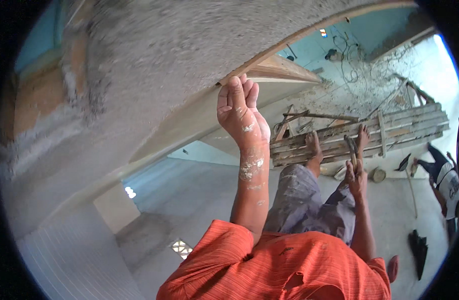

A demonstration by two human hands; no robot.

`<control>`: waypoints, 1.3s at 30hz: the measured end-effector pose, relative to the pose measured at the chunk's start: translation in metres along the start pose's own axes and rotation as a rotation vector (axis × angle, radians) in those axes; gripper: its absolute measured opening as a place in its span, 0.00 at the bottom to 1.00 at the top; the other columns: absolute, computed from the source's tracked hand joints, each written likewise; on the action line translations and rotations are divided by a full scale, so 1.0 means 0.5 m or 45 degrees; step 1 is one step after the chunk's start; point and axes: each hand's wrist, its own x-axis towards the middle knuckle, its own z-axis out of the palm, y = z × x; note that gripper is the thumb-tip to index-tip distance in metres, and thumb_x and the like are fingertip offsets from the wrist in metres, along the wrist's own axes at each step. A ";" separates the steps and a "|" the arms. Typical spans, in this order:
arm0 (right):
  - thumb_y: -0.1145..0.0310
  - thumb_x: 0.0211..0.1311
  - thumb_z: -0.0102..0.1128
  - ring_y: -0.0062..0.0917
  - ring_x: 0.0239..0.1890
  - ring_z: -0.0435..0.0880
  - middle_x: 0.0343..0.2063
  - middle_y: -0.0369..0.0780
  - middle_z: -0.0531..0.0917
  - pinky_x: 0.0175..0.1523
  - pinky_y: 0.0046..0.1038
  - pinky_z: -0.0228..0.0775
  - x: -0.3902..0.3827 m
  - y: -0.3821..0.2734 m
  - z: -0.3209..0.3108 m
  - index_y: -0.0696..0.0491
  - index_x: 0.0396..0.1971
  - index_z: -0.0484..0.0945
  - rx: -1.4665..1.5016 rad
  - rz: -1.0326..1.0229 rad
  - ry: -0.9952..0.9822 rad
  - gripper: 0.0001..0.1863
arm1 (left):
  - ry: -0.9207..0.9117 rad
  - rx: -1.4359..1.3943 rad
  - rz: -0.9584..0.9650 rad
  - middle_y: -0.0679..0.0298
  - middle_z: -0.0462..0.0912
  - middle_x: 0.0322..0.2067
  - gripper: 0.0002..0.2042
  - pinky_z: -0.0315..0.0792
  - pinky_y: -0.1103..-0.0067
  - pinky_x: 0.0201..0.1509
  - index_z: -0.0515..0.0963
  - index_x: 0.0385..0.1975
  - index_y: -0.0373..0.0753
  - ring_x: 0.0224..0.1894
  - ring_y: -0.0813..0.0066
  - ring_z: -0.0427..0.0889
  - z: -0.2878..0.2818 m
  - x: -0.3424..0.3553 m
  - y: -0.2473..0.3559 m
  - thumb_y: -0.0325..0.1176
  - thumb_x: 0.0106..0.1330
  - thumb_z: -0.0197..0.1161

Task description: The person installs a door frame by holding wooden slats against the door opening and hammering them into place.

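My left hand [243,112] is raised to the edge of the rough grey plastered surface [154,60]. Its fingers are curled closed at the near end of a long wooden strip [283,45] that runs along this edge; the fingertips are partly hidden. Pale splashes mark that hand and forearm. Lower on the right, my right hand [357,177] is closed around a long, narrow, dark and tan tool [351,148]. That tool points away from me, and its exact kind is unclear.
My bare feet stand on a plank platform [409,125] raised above the floor. A round container [377,174] sits below it. Cables [350,62] and debris lie beyond. At the far right a person [445,180] is partly in view. A dark object [418,252] lies on the floor.
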 end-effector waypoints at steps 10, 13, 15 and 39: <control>0.55 0.71 0.60 0.41 0.23 0.78 0.22 0.48 0.77 0.33 0.41 0.69 -0.021 -0.020 0.005 0.56 0.37 0.76 -0.005 0.031 0.067 0.17 | -0.023 -0.133 -0.054 0.64 0.84 0.40 0.12 0.82 0.82 0.50 0.79 0.45 0.35 0.40 0.81 0.83 -0.005 0.002 -0.004 0.36 0.71 0.67; 0.57 0.72 0.58 0.43 0.23 0.78 0.21 0.49 0.76 0.32 0.42 0.68 -0.018 -0.051 0.005 0.56 0.36 0.75 -0.077 0.052 0.133 0.16 | 0.008 -0.078 -0.056 0.64 0.84 0.40 0.12 0.82 0.82 0.50 0.80 0.45 0.35 0.40 0.81 0.83 -0.004 0.003 -0.006 0.37 0.71 0.67; 0.57 0.71 0.59 0.46 0.25 0.79 0.25 0.50 0.79 0.32 0.41 0.69 -0.001 -0.091 0.005 0.59 0.37 0.75 -0.082 0.057 0.109 0.17 | -0.013 -0.095 -0.044 0.64 0.84 0.40 0.12 0.82 0.81 0.51 0.81 0.44 0.35 0.40 0.81 0.82 -0.003 0.003 -0.010 0.38 0.70 0.67; 0.70 0.69 0.61 0.12 0.16 0.66 0.13 0.30 0.72 0.20 0.23 0.55 0.136 -0.573 0.189 0.54 0.14 0.68 1.389 -0.159 0.243 0.21 | -0.115 0.169 -0.099 0.69 0.80 0.48 0.20 0.74 0.85 0.52 0.75 0.52 0.38 0.42 0.87 0.75 0.000 -0.011 0.019 0.45 0.71 0.66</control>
